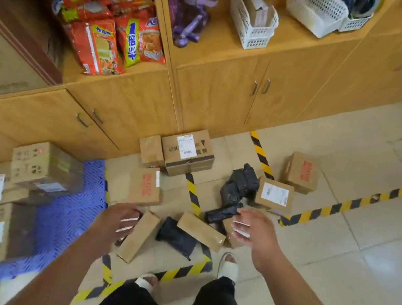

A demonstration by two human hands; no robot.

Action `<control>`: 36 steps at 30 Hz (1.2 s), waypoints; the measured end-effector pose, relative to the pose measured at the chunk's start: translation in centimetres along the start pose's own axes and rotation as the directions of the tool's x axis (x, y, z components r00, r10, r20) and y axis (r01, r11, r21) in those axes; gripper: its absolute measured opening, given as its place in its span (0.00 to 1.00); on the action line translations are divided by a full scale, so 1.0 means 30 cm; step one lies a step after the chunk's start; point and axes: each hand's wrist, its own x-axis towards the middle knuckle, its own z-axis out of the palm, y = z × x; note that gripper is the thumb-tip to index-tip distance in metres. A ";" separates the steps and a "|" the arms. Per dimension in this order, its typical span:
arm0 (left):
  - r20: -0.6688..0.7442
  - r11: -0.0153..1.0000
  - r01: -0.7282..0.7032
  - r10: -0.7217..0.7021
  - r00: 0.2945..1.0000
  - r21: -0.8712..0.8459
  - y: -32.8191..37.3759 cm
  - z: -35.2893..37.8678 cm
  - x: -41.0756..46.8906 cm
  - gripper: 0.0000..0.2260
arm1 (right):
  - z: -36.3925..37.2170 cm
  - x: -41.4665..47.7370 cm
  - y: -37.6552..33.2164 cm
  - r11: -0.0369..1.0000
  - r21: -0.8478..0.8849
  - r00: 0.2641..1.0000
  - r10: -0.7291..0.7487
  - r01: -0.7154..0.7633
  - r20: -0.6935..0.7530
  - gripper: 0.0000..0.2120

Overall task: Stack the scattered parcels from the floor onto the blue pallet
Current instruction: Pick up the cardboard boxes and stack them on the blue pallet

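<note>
Several cardboard parcels lie scattered on the floor inside a taped area. Among them are a large labelled box (189,151), a flat box with red print (146,187), a long narrow box (139,235) and black plastic bags (238,186). The blue pallet (59,218) lies at the left and carries several boxes (44,167). My left hand (115,220) hovers just left of the long narrow box, fingers apart, holding nothing. My right hand (251,231) is open above a black bag (222,214) and a small box beneath it.
Wooden cabinets (231,96) run along the wall behind the parcels, their shelves holding snack packs and white baskets. Yellow-black tape (340,206) marks floor zones. My feet in white sandals (228,266) stand just behind the parcels.
</note>
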 end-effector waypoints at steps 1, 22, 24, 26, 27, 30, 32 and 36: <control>-0.049 1.000 -0.007 0.006 0.999 -0.021 0.003 0.013 0.008 0.08 | -0.019 0.051 -0.054 0.999 0.011 0.999 0.034 -0.035 0.032 0.11; -0.116 0.999 0.052 -0.051 0.992 0.005 -0.334 0.427 1.380 0.07 | 0.322 1.344 0.265 0.967 -0.256 1.000 -0.009 0.002 -0.026 0.08; -0.170 0.998 -0.039 0.048 0.984 0.056 -0.345 0.437 1.538 0.08 | 0.381 1.511 0.304 0.954 -0.292 0.997 -0.071 0.064 -0.012 0.05; -0.178 0.991 -0.091 0.106 0.978 0.095 -0.354 0.456 1.686 0.11 | 0.433 1.671 0.322 0.937 -0.327 0.993 -0.119 0.118 0.019 0.04; -0.190 0.991 -0.105 0.120 0.974 0.087 -0.363 0.467 1.752 0.13 | 0.454 1.753 0.329 0.920 -0.359 0.988 -0.151 0.155 0.038 0.10; -0.229 0.986 -0.161 0.165 0.959 0.040 -0.371 0.492 1.931 0.19 | 0.520 1.961 0.313 0.853 -0.461 0.969 -0.233 0.245 0.083 0.30; -0.268 0.981 -0.193 0.183 0.946 -0.009 -0.360 0.505 2.039 0.27 | 0.569 2.089 0.283 0.812 -0.512 0.955 -0.288 0.280 0.065 0.36; -0.348 0.982 -0.164 0.122 0.930 -0.094 -0.362 0.530 2.224 0.32 | 0.638 2.276 0.236 0.831 -0.475 0.944 -0.331 0.291 0.000 0.37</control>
